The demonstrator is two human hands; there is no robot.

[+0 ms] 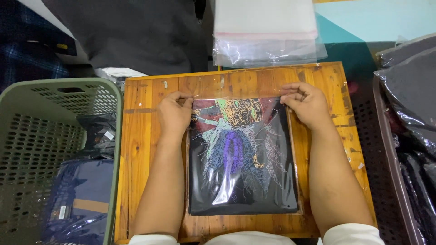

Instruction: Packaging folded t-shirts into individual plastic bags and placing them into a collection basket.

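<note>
A folded black garment with a colourful line print lies inside a clear plastic bag (243,159) on a small wooden table (145,136). My left hand (173,113) pinches the bag's top flap at its left corner. My right hand (306,103) pinches the same flap at the right corner. Both hands rest on the table at the far end of the bag, and the flap stretches between them.
A green perforated basket (41,131) at the left holds bagged dark garments. A dark basket (395,159) at the right holds more bagged black garments. A stack of empty clear bags (265,41) lies beyond the table's far edge.
</note>
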